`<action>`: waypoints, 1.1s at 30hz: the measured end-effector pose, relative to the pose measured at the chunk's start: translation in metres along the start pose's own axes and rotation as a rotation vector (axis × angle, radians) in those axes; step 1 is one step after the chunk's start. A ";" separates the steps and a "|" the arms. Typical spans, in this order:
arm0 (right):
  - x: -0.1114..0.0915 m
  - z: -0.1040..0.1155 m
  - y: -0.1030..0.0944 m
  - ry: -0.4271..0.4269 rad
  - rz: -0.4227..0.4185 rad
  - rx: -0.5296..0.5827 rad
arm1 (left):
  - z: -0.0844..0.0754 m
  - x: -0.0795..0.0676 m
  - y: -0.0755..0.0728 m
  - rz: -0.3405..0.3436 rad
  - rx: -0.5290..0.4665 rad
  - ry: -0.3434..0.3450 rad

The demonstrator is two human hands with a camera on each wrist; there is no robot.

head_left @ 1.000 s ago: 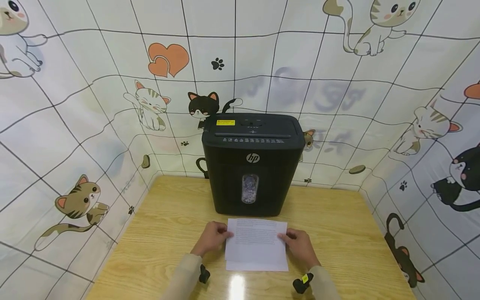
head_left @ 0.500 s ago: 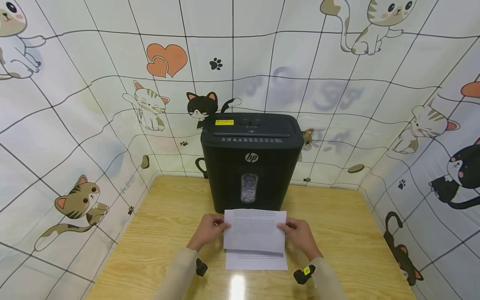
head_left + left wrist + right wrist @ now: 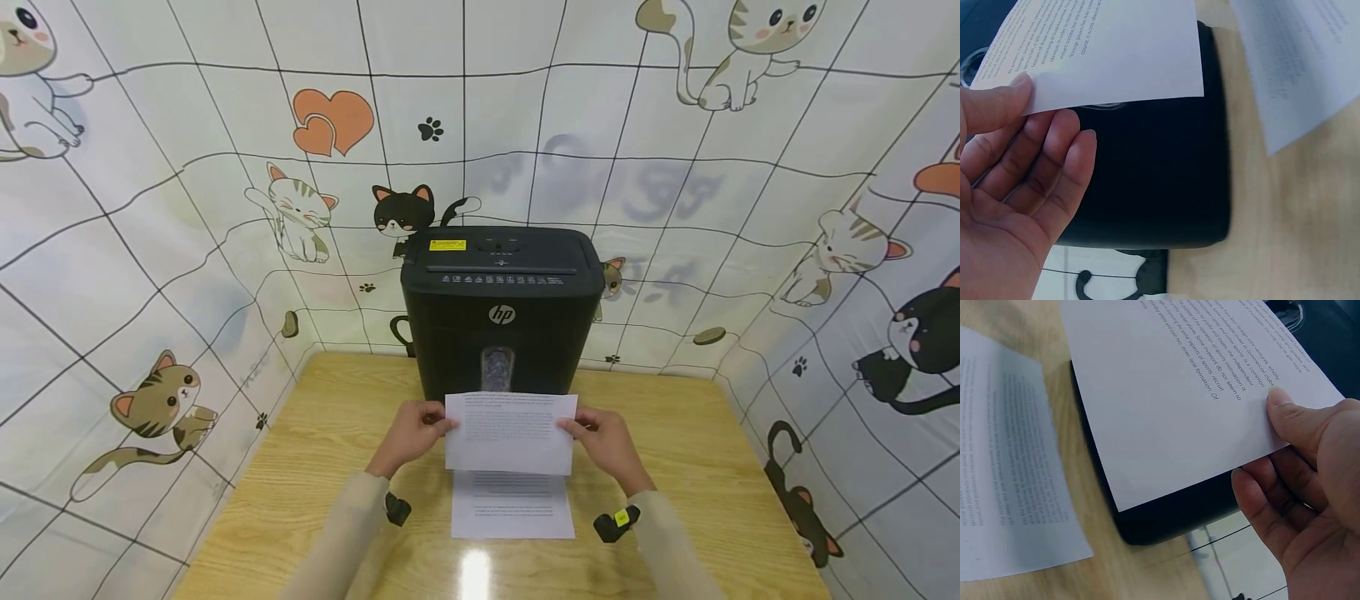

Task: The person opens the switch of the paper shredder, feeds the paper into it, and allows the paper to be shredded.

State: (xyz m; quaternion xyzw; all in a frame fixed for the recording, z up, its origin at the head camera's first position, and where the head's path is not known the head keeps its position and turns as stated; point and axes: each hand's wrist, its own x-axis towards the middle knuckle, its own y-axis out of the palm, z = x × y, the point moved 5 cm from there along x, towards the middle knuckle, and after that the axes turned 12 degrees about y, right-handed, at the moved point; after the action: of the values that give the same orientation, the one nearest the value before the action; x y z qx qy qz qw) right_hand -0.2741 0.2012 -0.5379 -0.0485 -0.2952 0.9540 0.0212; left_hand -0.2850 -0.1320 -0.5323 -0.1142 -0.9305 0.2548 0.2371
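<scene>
Both hands hold one printed sheet of paper (image 3: 510, 442) raised off the table, in front of the shredder. My left hand (image 3: 411, 435) pinches its left edge, thumb on the printed face and fingers behind, as the left wrist view shows. At the right edge my right hand (image 3: 606, 442) pinches it the same way; in the right wrist view the thumb (image 3: 1297, 419) lies over the print. A second printed sheet (image 3: 513, 508) lies on the table below, its upper part hidden by the held one. The black HP paper shredder (image 3: 457, 342) stands behind, its lower front covered by the raised sheet.
Along the shredder's top runs a feed slot (image 3: 501, 270), with a yellow label (image 3: 447, 245) near the back left. Its front window shows shredded bits. The wooden table (image 3: 322, 450) meets cloth walls (image 3: 225, 100) printed with cats on three sides.
Both hands have lifted the upper sheet up and forward toward the shredder, uncovering more of the sheet beneath. That lower sheet has stayed in place on the table.
</scene>
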 end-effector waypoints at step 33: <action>0.012 0.106 -0.069 -0.235 -0.122 -0.027 | -0.076 0.067 -0.071 -0.068 0.060 0.143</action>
State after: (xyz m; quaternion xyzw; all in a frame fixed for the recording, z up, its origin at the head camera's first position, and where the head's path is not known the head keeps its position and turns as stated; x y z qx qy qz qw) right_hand -0.2959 0.1997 -0.4124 0.0813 -0.3107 0.9460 0.0439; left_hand -0.3111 -0.1375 -0.4115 -0.0935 -0.9065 0.2656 0.3146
